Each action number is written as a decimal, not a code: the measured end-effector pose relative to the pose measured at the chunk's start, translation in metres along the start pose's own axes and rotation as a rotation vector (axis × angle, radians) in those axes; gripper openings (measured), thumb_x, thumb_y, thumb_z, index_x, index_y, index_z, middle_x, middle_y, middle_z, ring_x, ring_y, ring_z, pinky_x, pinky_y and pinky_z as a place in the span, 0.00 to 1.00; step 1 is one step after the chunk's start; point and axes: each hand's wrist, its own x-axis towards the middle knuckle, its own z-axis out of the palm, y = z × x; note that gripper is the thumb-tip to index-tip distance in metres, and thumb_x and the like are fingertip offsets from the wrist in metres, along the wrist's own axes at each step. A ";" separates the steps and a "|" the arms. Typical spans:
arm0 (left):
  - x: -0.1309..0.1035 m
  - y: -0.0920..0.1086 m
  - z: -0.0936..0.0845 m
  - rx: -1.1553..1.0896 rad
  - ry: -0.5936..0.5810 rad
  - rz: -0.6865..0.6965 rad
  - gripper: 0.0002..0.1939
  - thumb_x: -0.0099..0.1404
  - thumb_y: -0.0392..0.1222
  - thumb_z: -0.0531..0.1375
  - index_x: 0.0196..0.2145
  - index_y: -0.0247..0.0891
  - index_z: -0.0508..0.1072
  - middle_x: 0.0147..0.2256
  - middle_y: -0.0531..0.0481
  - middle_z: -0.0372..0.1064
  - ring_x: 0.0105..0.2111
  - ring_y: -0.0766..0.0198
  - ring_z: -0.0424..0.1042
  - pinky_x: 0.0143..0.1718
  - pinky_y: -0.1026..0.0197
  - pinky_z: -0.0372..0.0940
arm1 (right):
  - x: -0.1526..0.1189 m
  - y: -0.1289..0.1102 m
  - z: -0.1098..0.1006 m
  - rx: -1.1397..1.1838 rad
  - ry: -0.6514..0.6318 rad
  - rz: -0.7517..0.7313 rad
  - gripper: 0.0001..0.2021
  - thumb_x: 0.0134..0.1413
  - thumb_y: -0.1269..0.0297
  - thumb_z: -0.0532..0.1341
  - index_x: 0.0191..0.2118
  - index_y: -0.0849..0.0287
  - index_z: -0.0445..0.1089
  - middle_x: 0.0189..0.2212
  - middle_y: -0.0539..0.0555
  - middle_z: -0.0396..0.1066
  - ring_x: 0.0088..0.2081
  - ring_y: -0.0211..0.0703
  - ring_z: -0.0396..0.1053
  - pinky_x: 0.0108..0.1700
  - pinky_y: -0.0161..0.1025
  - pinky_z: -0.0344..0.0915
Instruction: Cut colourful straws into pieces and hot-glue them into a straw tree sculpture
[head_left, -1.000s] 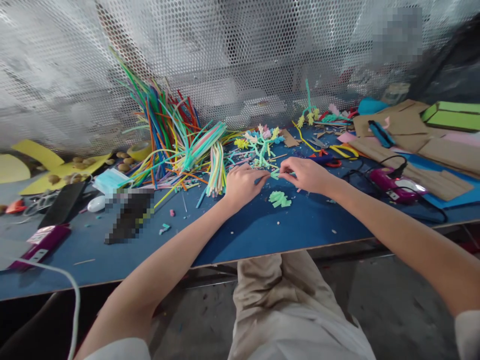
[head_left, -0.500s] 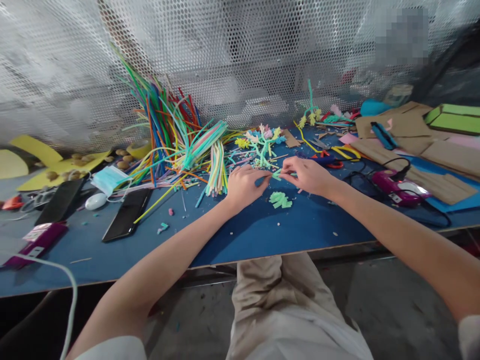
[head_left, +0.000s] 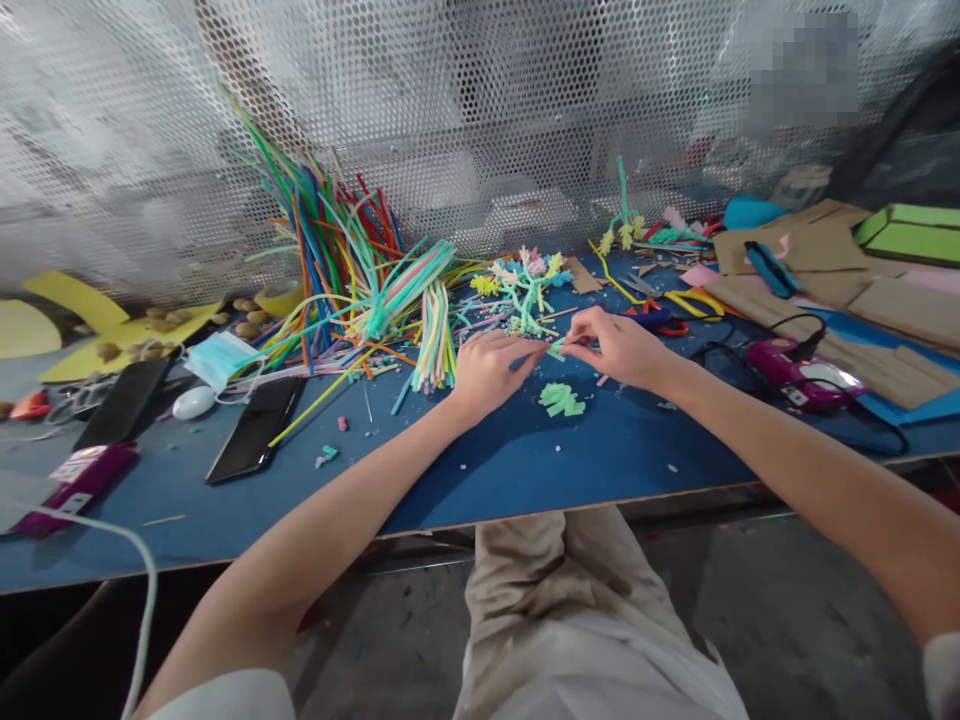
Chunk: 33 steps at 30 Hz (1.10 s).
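Left hand (head_left: 491,373) and right hand (head_left: 616,347): thumb and forefinger narrowed in each, pinching a short green piece (head_left: 556,350) between them over the blue table (head_left: 517,485). Its ends are covered by fingertips; whether it touches the surface cannot be told. A pile of green pieces (head_left: 561,399) lies just beside, nearer the person. A dark blue object (head_left: 651,318) is partly screened by the right hand. White cable (head_left: 148,570) cut off at the bottom edge
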 end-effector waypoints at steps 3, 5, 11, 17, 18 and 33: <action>0.000 0.000 -0.001 -0.013 0.001 -0.003 0.12 0.77 0.47 0.60 0.45 0.48 0.85 0.39 0.52 0.84 0.36 0.62 0.79 0.38 0.58 0.67 | 0.002 -0.003 -0.004 0.104 -0.018 0.133 0.15 0.70 0.51 0.62 0.49 0.54 0.59 0.37 0.57 0.79 0.38 0.49 0.80 0.39 0.43 0.73; 0.001 0.001 -0.002 -0.021 0.013 -0.033 0.12 0.76 0.48 0.60 0.45 0.47 0.85 0.37 0.51 0.84 0.35 0.63 0.80 0.38 0.59 0.68 | 0.003 -0.004 -0.008 0.125 -0.030 0.200 0.17 0.67 0.50 0.64 0.49 0.54 0.60 0.37 0.56 0.79 0.36 0.48 0.78 0.40 0.43 0.72; 0.001 0.002 -0.001 -0.044 0.039 -0.108 0.12 0.76 0.49 0.61 0.44 0.46 0.85 0.32 0.52 0.82 0.31 0.65 0.78 0.35 0.61 0.67 | 0.006 0.000 -0.016 0.064 -0.088 0.195 0.14 0.67 0.50 0.62 0.39 0.57 0.73 0.35 0.57 0.79 0.36 0.47 0.74 0.41 0.43 0.67; 0.001 -0.001 0.001 -0.086 0.076 -0.105 0.10 0.75 0.49 0.63 0.44 0.44 0.84 0.32 0.54 0.82 0.28 0.67 0.77 0.35 0.62 0.68 | 0.007 0.002 -0.015 0.065 -0.079 0.191 0.17 0.69 0.50 0.61 0.36 0.57 0.78 0.31 0.55 0.79 0.33 0.45 0.72 0.38 0.41 0.64; 0.001 -0.001 0.001 -0.094 0.077 -0.092 0.11 0.74 0.49 0.63 0.45 0.44 0.84 0.33 0.53 0.83 0.29 0.66 0.78 0.35 0.62 0.69 | 0.007 0.002 -0.015 0.063 -0.079 0.194 0.17 0.69 0.50 0.61 0.36 0.57 0.78 0.30 0.54 0.79 0.33 0.45 0.72 0.38 0.41 0.64; -0.002 -0.007 0.003 -0.159 0.070 -0.038 0.10 0.76 0.47 0.62 0.44 0.45 0.84 0.42 0.51 0.84 0.42 0.61 0.84 0.45 0.59 0.76 | 0.007 0.000 -0.013 0.074 -0.083 0.198 0.16 0.68 0.51 0.62 0.36 0.57 0.79 0.30 0.54 0.79 0.32 0.44 0.73 0.37 0.41 0.64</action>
